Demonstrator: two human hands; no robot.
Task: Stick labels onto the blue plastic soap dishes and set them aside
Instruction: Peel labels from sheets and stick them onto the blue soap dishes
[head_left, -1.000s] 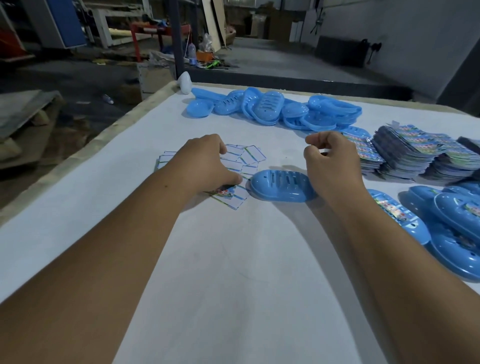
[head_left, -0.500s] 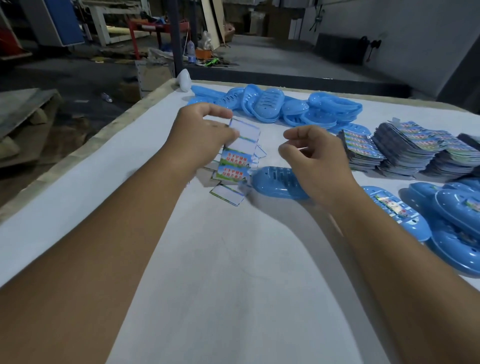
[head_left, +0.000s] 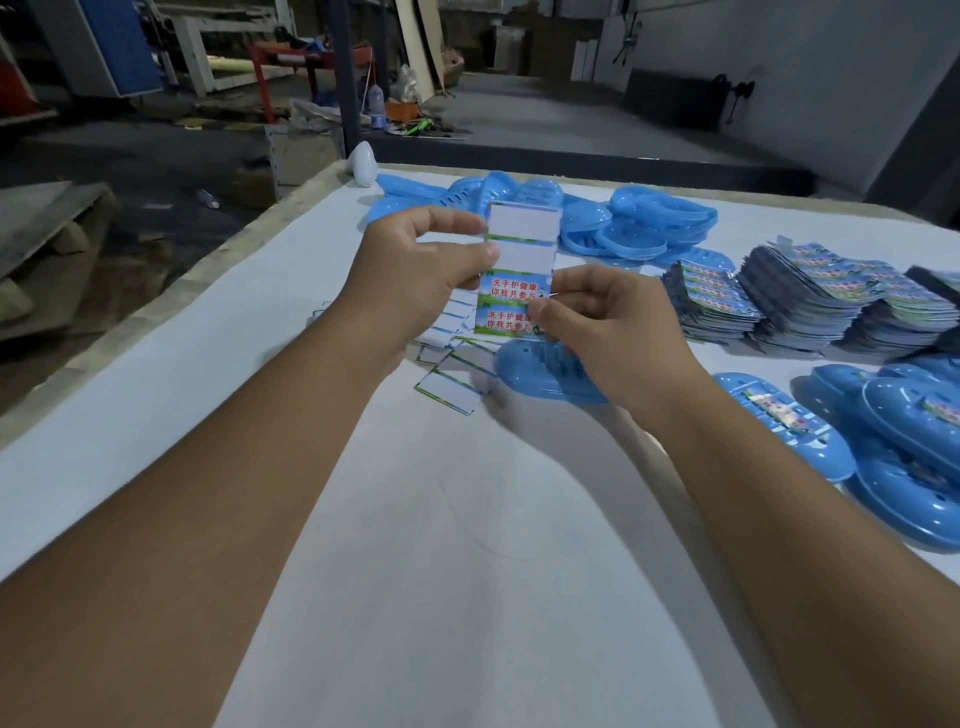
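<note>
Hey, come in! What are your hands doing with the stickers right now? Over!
Left hand holds label strip up. Right hand pinches its lower edge. Bare soap dish waits underneath. Nothing blocking.

Two bare forearms, no sleeves showing. Left hand (head_left: 415, 270) and right hand (head_left: 613, 332) bare: no gloves, rings, watch or wristband.

White table (head_left: 415, 597); water bottle (head_left: 377, 106) & red rack (head_left: 311, 57) in bkgd.

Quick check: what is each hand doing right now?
Left hand: pinches the label strip near its top.
Right hand: pinches the strip's lower edge, at a printed label.
</note>
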